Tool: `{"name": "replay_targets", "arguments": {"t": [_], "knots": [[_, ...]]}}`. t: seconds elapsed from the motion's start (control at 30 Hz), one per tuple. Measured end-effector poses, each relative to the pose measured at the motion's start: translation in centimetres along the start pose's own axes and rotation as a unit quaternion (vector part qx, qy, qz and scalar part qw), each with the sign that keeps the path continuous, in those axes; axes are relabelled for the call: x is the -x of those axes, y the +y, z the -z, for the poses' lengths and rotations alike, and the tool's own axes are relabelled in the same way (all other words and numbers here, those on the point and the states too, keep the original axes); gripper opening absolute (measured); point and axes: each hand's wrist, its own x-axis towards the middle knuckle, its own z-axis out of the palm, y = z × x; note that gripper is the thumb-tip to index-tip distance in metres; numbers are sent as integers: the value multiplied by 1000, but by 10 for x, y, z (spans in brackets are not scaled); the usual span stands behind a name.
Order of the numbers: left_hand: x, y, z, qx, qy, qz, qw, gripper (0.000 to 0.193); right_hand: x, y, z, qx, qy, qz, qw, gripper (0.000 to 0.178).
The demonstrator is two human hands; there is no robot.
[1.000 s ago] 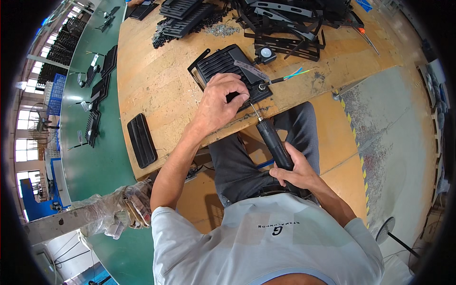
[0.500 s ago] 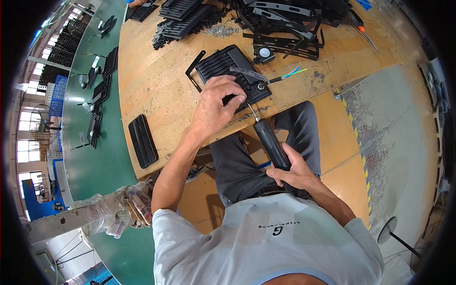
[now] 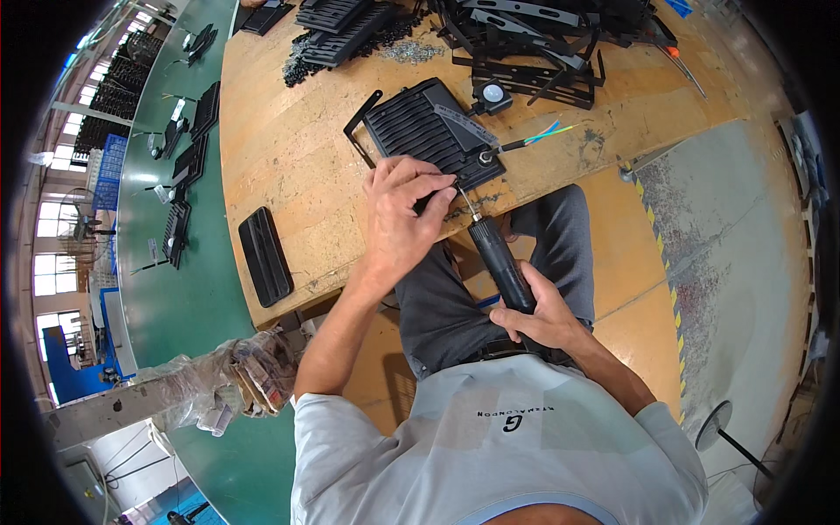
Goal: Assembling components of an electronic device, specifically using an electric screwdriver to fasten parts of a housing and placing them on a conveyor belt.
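A black finned floodlight [image 3: 405, 131] lies on the wooden workbench in front of me, near its front edge. It has a U-shaped bracket [image 3: 357, 127] on its left, a sensor with a white dome [image 3: 493, 94] on its right, and a cable with coloured wire ends [image 3: 541, 135]. My right hand [image 3: 547, 313] is wrapped round a black electric screwdriver [image 3: 502, 262], its bit pointing up at the floodlight's near edge. Beside the bit tip, my left hand [image 3: 401, 210] pinches with thumb and fingers; what lies between them is too small to make out.
A black oblong part [image 3: 265, 256] lies at the bench's left edge. Stacked floodlights [image 3: 341, 35], loose screws [image 3: 411, 53] and piled brackets [image 3: 525, 74] stand farther back, with an orange-handled screwdriver [image 3: 685, 68] at right. More floodlights [image 3: 177, 232] line the green table [image 3: 206, 289].
My left hand has shifted slightly, its fingers lower against the floodlight's near edge, uncovering more fins. The screwdriver and my right hand stay nearly in place.
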Motion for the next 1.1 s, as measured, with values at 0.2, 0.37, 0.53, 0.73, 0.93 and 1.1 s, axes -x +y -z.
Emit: {"name": "replay_targets", "arguments": {"t": [0.2,0.37,0.53,0.73,0.93,1.1], "knots": [[10,15,-20,-114,95,-28,988,19,-2,6,-3,3,27,22,999,54],[9,23,-20,-111,106,-63,986,19,1,7,-3,-4,20,33,999,55],[4,27,-21,-142,58,-103,983,21,8,5,-5,-38,24,36,998,55],[7,17,-32,-164,63,-110,978,20,7,6,-2,-47,19,24,998,51],[11,12,-38,-152,126,-116,973,19,6,3,-2,-47,19,10,999,50],[11,13,-36,-126,143,-86,978,20,6,1,-2,-47,18,7,999,50]]}}
